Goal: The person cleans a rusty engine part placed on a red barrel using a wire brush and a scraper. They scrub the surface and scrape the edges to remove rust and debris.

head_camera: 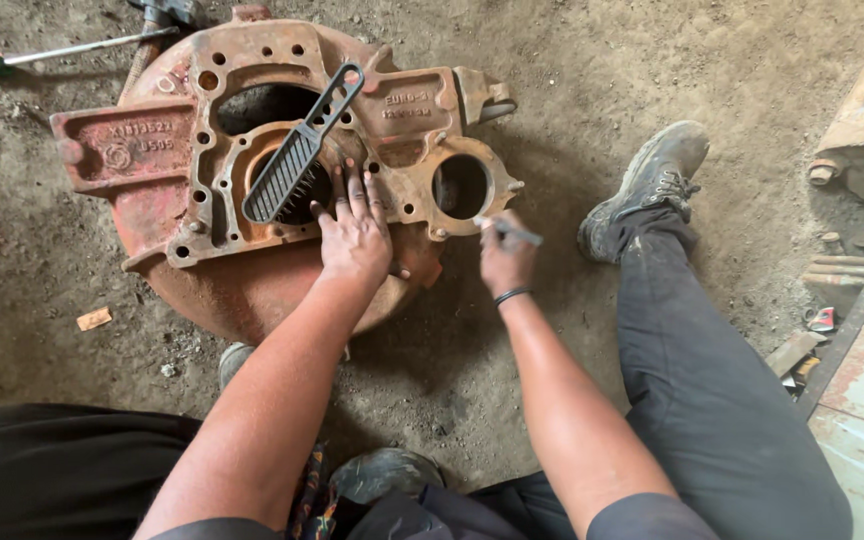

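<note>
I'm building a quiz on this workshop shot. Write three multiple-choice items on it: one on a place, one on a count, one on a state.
1. Where does the black wire brush lie?
A. On the dirt floor
B. On the rusty casting
C. In the right hand

2. How many hands touch the casting?
A. None
B. One
C. Two

3. How is the left hand posed?
A. Flat, fingers spread
C. Pinching a bolt
B. Closed in a fist

Answers:
1. B, since the brush rests across the casting's large openings.
2. C, since the left hand lies flat on the casting and the right hand meets its edge by the round hole, holding a thin tool.
3. A, since the palm presses down with fingers splayed.
</note>
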